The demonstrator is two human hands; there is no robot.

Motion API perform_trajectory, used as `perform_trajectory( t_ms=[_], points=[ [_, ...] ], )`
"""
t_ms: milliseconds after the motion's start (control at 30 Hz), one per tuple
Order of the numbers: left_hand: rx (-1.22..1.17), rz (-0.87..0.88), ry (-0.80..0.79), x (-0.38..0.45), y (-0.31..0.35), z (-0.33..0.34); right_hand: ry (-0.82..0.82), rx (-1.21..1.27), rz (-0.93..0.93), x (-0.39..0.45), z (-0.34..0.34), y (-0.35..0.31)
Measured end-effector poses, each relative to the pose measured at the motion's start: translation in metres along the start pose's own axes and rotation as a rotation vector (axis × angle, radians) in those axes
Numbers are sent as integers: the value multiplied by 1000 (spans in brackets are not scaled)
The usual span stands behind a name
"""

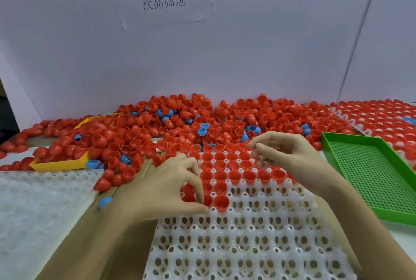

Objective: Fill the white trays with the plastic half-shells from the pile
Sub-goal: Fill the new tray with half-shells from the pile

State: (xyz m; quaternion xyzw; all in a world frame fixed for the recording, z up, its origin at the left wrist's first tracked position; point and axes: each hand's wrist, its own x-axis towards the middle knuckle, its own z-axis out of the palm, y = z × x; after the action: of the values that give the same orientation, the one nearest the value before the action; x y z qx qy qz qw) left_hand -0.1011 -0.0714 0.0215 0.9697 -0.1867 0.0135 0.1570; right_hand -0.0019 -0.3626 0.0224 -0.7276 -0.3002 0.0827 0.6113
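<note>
A white tray [258,246] with round cells lies in front of me; its far rows hold red half-shells [234,176], open side up. Behind it spreads the big pile [180,122] of red half-shells, with a few blue ones [203,129] mixed in. My left hand [166,189] is on the tray's left part, thumb and forefinger pinching a red half-shell [207,199] at the front filled row. My right hand [292,160] hovers over the tray's far right corner with curled fingers. A sliver of red shows inside it; I cannot tell whether it holds a shell.
A yellow tray [60,163] full of red shells sits at the left, and a stack of white trays [40,201] lies in front of it. A green perforated tray [371,178] is at the right. A filled white tray [382,117] lies beyond it.
</note>
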Motion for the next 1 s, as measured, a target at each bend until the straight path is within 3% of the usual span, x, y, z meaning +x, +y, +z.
perform_trajectory(
  t_ms=[167,267,333,400,467,533,667,767,867,1000],
  points=[
    [-111,36,29,0,9,-1,5,35,16,0,-3,5],
    [-144,-85,356,-4,-12,-21,28,54,28,1,-6,6],
    [51,-248,603,-11,-40,-34,39,60,27,2,-6,7],
    [267,-488,676,-17,-66,-39,34,68,28,2,-6,7],
    [325,-672,653,-18,-82,-33,22,66,34,3,-5,7],
    [288,-721,674,-11,-87,-25,13,70,39,2,-3,6],
    [226,-599,683,27,-90,-14,10,70,40,2,-3,7],
    [124,-430,435,58,-99,-10,22,78,49,1,-5,7],
    [175,-421,185,77,-115,-9,27,93,52,2,-5,8],
    [113,-438,304,81,-130,-2,23,90,45,3,-5,11]
  ],
)
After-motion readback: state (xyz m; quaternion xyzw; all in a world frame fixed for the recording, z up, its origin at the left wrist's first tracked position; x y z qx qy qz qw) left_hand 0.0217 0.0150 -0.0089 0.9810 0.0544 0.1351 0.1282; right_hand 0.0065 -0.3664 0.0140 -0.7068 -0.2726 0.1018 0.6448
